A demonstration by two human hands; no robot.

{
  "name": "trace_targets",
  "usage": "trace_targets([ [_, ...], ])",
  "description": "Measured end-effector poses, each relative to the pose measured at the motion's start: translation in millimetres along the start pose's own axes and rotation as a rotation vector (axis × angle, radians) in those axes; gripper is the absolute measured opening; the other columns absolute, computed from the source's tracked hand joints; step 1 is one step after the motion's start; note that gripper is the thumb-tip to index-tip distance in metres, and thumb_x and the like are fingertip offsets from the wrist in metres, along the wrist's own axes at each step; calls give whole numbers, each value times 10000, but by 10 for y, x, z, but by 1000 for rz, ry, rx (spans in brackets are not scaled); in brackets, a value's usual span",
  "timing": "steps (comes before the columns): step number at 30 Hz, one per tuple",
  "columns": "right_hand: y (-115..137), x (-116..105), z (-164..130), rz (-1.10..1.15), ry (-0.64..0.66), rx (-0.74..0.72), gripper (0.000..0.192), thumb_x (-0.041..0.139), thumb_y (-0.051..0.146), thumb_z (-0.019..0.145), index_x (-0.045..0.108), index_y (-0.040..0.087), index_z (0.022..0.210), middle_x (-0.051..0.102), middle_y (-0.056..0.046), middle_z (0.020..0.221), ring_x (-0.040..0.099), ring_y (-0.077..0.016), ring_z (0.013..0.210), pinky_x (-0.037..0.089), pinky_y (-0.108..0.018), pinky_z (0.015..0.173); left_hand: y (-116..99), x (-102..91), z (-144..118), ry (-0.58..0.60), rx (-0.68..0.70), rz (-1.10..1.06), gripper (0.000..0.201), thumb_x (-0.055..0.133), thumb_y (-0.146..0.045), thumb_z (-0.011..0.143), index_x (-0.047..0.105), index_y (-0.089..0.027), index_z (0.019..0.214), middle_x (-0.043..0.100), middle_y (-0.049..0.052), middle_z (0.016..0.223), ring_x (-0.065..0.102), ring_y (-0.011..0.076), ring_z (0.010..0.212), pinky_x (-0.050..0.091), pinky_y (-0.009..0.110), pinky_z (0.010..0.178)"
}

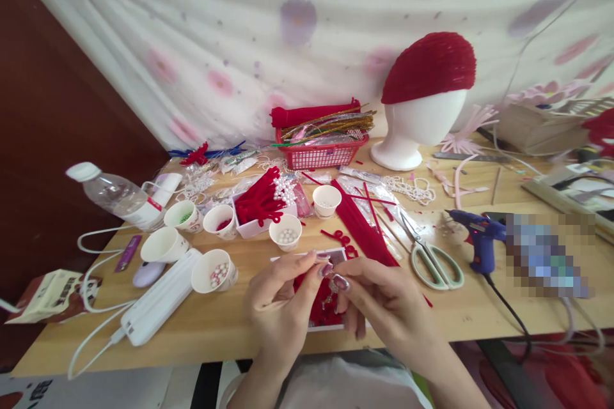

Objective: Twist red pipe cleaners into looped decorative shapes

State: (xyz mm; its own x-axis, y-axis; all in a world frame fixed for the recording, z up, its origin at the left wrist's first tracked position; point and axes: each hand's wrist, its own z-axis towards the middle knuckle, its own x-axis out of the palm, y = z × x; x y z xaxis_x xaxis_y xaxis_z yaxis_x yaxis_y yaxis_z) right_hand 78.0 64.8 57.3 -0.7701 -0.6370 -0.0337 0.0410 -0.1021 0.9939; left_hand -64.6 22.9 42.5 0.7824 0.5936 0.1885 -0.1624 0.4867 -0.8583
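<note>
Between left hand (281, 302) and right hand (384, 297), both pinching silvery piece (330, 297), long axis downward.

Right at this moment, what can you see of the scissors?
The scissors have pale green loop handles and silvery, metal-looking blades, slightly parted. They lie unheld on the wooden table, tips pointing away, between red strips and a blue glue gun. Whether the tips touch anything else is unclear.

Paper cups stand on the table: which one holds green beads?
The cup between the clear bottle and the cup of red beads. Its green beads set it apart; no other cup shows green inside.
</note>
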Motion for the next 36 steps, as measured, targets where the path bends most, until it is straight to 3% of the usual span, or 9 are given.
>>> trace_targets([
  [3, 20, -38, -39, -71, -50, -43, 190, 484, 279, 1022, 640, 195, 953, 616, 20, 676, 514, -55, 407, 389, -149, 373, 10, 23, -10, 30, 11, -4, 306, 792, -48, 760, 794, -287, 951, 814, -37, 874, 769, 143, 759, 647, 230, 736],
  [6, 39, -72, -65, -204, -78, -82, 195, 465, 248, 1021, 637, 192, 949, 607, 20, 668, 465, -51, 413, 370, -159, 392, 23, 26, -14, 48, 44, 70, 299, 763, -48, 788, 792, -287, 966, 815, -36, 892, 767, 146, 771, 640, 233, 741],
  [13, 53, -104, -95, -345, -73, -66, 168, 439, 199, 1000, 604, 211, 974, 596, 29, 670, 524, -90, 515, 430, -192, 508, -33, 15, 15, 185, 208, 301, 340, 700, -9, 816, 769, -278, 1013, 815, -43, 946, 758, 130, 825, 603, 209, 795],
  [18, 43, -140, -83, -369, -20, -26, 188, 423, 208, 1001, 607, 221, 965, 691, 2, 761, 653, -130, 663, 494, -217, 613, -72, 28, 13, 261, 275, 348, 275, 675, -13, 832, 765, -239, 960, 809, -23, 895, 752, 128, 801, 590, 197, 798],
  [22, 56, -152, -115, -386, -47, -75, 162, 466, 218, 991, 625, 214, 956, 702, 5, 752, 669, -126, 654, 483, -208, 602, -63, 46, -40, 207, 149, 317, 252, 696, -66, 834, 754, -245, 1001, 804, -6, 874, 753, 158, 775, 606, 235, 751],
  [26, 89, -140, -145, -513, -70, -136, 151, 488, 176, 959, 613, 204, 879, 605, 32, 649, 549, -102, 552, 381, -213, 530, -76, 82, -97, 134, -14, 177, 334, 714, -107, 840, 685, -253, 1138, 784, -32, 784, 733, 126, 688, 594, 193, 681],
  [30, 129, -130, -144, -526, -33, -152, 172, 482, 161, 946, 579, 199, 809, 520, 44, 617, 454, -94, 533, 328, -224, 519, -114, 94, -122, 80, -69, 94, 259, 731, -112, 832, 683, -245, 1049, 778, -41, 765, 723, 102, 678, 576, 156, 679],
  [36, 171, -123, -103, -461, 57, -118, 195, 456, 159, 952, 557, 200, 790, 595, 30, 629, 518, -99, 551, 339, -222, 525, -231, 106, -100, -22, -210, 40, 239, 762, -144, 795, 649, -239, 983, 767, -66, 714, 711, 88, 643, 558, 137, 662],
])
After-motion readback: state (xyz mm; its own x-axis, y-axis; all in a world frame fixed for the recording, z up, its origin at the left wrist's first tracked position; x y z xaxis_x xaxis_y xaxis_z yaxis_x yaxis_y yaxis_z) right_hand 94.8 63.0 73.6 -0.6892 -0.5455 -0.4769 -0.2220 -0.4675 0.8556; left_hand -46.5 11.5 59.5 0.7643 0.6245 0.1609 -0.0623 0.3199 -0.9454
